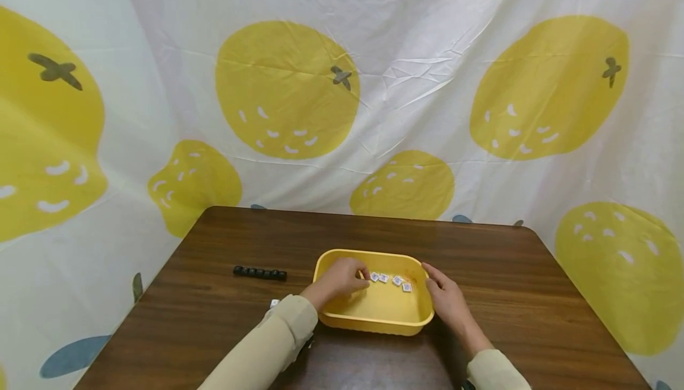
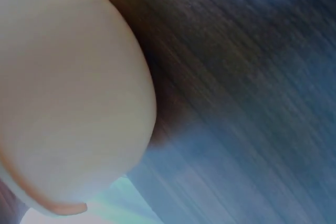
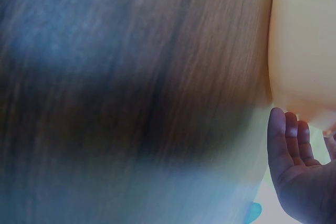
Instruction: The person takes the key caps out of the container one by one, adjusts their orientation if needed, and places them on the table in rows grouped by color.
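A yellow plastic tray stands on the table, with several small white tiles lying inside toward its far right. My left hand reaches over the left rim into the tray. Its thumb and forefinger curve toward each other right beside the leftmost tile; I cannot tell whether something is between the fingertips. My right hand holds the tray's right end, thumb over the rim and fingers along the outside wall. In the right wrist view the fingers lie against the pale tray side.
A row of small black blocks lies on the brown wooden table, left of the tray. One white tile shows beside the left sleeve. A curtain with lemon prints hangs behind the table.
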The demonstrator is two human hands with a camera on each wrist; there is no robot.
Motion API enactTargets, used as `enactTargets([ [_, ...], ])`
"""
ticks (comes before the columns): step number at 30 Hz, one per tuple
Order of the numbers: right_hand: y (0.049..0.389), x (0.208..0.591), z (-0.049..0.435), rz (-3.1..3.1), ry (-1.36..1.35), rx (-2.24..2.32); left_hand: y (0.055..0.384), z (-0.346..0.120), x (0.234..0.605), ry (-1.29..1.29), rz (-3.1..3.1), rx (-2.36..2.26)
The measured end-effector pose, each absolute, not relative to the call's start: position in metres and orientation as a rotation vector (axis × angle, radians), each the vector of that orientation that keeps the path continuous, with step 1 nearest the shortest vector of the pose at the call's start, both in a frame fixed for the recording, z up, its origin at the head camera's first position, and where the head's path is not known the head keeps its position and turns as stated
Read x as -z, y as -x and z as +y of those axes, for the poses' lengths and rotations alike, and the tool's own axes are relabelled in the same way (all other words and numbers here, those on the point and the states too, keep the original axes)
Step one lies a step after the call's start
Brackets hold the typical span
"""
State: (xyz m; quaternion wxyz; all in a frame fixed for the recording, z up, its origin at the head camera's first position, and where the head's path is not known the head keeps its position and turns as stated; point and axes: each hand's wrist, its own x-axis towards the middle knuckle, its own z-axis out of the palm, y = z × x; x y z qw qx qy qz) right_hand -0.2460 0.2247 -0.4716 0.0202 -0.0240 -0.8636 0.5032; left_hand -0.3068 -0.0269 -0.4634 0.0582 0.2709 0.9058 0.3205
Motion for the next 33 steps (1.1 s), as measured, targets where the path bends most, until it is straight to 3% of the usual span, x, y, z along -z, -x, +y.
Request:
enactTargets([
  [15, 0.247, 0.473, 0.226, -2.680, 0.077, -1.566, 0.306, -0.042, 0.442, -0.987, 2.736, -1.067],
  [33, 0.246, 0.471, 0.224, -2.679, 0.072, -1.576, 0.304, -0.112, 0.429, -0.628, 2.687, -1.388],
])
